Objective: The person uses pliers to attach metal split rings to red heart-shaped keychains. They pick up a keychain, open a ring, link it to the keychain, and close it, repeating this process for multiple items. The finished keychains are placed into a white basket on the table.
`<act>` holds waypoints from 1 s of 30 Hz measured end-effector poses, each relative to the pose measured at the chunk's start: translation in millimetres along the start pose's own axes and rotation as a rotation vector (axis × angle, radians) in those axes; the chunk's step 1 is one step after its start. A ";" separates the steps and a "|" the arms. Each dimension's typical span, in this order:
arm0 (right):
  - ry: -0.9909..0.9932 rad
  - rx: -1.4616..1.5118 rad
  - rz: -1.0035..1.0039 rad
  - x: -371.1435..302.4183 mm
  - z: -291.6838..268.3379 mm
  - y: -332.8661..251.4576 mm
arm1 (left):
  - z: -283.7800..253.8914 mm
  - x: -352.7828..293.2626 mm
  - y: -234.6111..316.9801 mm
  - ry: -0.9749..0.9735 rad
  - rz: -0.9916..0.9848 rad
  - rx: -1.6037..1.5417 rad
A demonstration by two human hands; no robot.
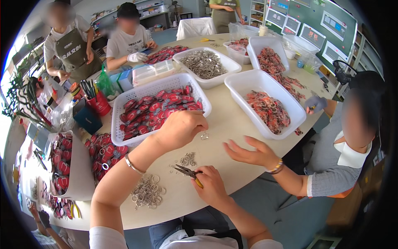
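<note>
Over pale table (pixel 219 103): yellow-handled pliers (pixel 186 171) in right hand (pixel 212 185).

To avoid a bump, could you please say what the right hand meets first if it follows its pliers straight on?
Likely the left forearm, near the silver bracelet; depth is unclear, so the pliers might pass beneath.

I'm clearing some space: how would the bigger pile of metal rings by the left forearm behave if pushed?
The pile of metal rings would probably spread rather than shift as one, since it lies loose on the table. Many rings overlap, so some may drag neighbours along. Those lying flat would likely slide, not roll.
</note>
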State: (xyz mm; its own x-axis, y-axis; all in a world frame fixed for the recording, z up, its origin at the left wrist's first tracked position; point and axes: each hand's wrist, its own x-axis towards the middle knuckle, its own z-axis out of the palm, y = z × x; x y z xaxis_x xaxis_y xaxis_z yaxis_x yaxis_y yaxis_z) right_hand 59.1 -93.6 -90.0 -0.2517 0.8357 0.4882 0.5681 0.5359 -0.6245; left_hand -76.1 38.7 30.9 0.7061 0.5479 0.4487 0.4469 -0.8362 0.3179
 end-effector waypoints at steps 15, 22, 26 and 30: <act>0.273 0.461 0.095 52.2 19.0 -65.2 | -92.3 -119.5 35.4 0.061 -0.708 -0.546; 0.138 0.298 -0.002 65.3 20.3 -86.6 | -100.3 -136.4 48.4 0.227 -0.693 -0.360; -0.062 0.200 0.016 53.8 9.8 -78.3 | -102.7 -146.4 42.4 0.246 -0.649 -0.181; -0.075 0.260 0.023 53.2 11.3 -82.8 | -103.8 -149.3 35.1 0.275 -0.659 -0.128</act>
State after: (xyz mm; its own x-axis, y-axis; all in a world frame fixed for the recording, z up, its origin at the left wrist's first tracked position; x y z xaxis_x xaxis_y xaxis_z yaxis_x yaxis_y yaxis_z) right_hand -10.2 -92.1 -19.2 -0.3039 0.8494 0.4314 0.3567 0.5214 -0.7752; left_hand -222.8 -69.9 61.8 0.1412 0.9374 0.3184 0.6519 -0.3301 0.6827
